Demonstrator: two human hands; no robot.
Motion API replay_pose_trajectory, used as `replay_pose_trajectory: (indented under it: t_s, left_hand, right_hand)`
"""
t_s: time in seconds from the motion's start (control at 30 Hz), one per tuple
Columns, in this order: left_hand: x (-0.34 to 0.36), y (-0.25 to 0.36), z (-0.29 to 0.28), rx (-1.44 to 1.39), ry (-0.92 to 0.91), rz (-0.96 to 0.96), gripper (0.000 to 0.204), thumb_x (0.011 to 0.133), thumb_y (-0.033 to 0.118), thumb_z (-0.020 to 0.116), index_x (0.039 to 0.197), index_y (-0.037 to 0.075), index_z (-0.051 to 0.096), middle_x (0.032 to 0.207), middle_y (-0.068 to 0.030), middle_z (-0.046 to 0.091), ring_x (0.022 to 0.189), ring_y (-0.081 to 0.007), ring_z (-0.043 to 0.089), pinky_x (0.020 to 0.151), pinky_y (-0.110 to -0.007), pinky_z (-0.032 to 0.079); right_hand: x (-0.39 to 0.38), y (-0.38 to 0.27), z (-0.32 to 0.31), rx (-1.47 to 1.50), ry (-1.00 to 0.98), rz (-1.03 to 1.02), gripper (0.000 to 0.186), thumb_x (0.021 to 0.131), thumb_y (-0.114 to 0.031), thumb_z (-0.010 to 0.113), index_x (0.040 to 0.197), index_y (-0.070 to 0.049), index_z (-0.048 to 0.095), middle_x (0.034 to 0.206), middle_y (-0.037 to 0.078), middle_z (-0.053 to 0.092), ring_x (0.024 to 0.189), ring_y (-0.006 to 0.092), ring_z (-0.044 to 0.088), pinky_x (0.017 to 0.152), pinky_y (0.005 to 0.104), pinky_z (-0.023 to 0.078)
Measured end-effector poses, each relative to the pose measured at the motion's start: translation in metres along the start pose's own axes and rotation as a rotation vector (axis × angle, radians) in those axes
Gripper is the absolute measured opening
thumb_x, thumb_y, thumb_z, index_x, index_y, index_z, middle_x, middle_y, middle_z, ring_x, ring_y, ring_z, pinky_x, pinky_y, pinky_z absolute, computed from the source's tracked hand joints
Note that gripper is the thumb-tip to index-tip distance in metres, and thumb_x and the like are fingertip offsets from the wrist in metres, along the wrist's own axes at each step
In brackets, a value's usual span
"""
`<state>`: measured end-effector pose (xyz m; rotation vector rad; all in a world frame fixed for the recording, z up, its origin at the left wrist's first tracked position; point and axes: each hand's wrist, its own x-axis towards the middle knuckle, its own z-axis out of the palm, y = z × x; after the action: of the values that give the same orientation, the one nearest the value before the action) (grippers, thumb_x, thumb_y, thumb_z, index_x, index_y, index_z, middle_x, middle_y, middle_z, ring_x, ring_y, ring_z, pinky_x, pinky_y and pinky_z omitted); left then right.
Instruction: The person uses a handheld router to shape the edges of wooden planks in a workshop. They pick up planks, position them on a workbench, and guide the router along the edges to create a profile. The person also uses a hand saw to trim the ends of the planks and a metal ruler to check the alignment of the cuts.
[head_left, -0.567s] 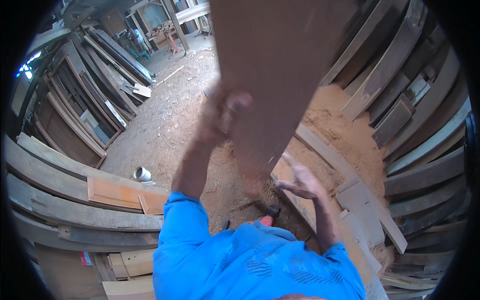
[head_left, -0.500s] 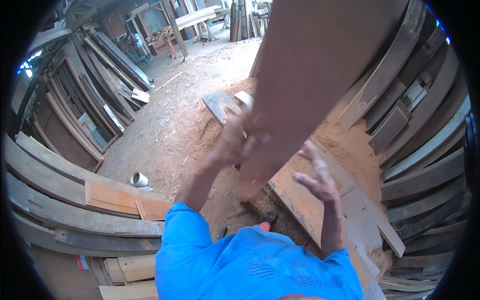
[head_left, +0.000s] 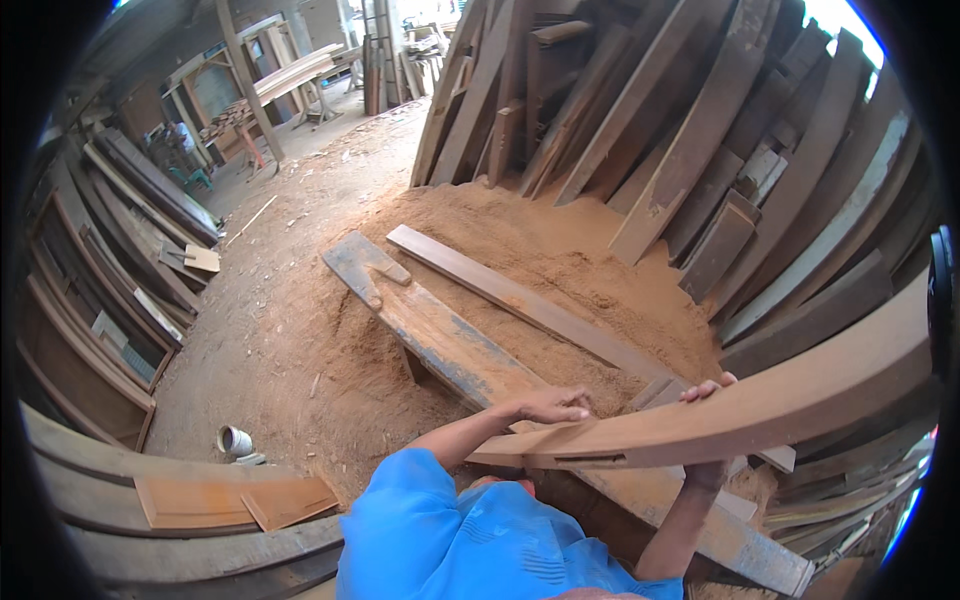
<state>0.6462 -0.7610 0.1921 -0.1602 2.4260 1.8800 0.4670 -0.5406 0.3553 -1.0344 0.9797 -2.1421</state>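
A long brown wooden board (head_left: 760, 415) with a narrow slot cut in its near face lies tilted across the front, rising toward the right. My right hand (head_left: 708, 388) grips it from behind, fingers over the top edge and wrist below. By the board's left end, my left hand (head_left: 555, 405) is at the top edge with fingers loosely stretched; whether it touches the wood I cannot tell. Beneath lies a worn bench plank (head_left: 440, 335) with a notched far end. Another long wooden plank (head_left: 520, 300) lies beside it.
Sawdust (head_left: 590, 255) heaps behind the bench. Many leaning boards (head_left: 690, 130) line the right and back. At the left are leaning frames (head_left: 90, 330), a white bucket (head_left: 234, 440) on the floor, and an orange-brown panel (head_left: 200, 500) on stacked planks.
The board has swung down from near upright to slanting across to the right. My right hand has closed on it, while my left has moved to its left end. The view has turned rightward.
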Motion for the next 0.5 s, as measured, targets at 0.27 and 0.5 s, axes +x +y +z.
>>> replay_pose_trajectory:
  t_s: [0.27, 0.5]
  left_hand:
    - [0.014, -0.127, 0.102, -0.087, -0.315, -0.41, 0.074, 0.105, 0.058, 0.028, 0.138, 0.0, 0.058, 0.145, -0.0261, 0.053, 0.136, -0.0361, 0.049, 0.115, -0.043, 0.035]
    - [0.043, -0.163, 0.173, 0.039, -0.423, -0.341, 0.076, 0.104, 0.059, 0.026, 0.139, -0.002, 0.056, 0.147, -0.0267, 0.051, 0.14, -0.0388, 0.045, 0.117, -0.047, 0.032]
  right_hand:
    - [-0.086, -0.021, -0.044, 0.206, 0.167, -0.087, 0.06, 0.098, -0.041, 0.059, 0.142, -0.004, 0.04, 0.113, 0.014, 0.054, 0.107, 0.0287, 0.055, 0.104, 0.0474, 0.042]
    - [-0.171, -0.047, -0.091, -0.056, 0.431, -0.122, 0.067, 0.098, -0.035, 0.064, 0.149, -0.003, 0.035, 0.114, 0.011, 0.054, 0.109, 0.0265, 0.054, 0.104, 0.0423, 0.043]
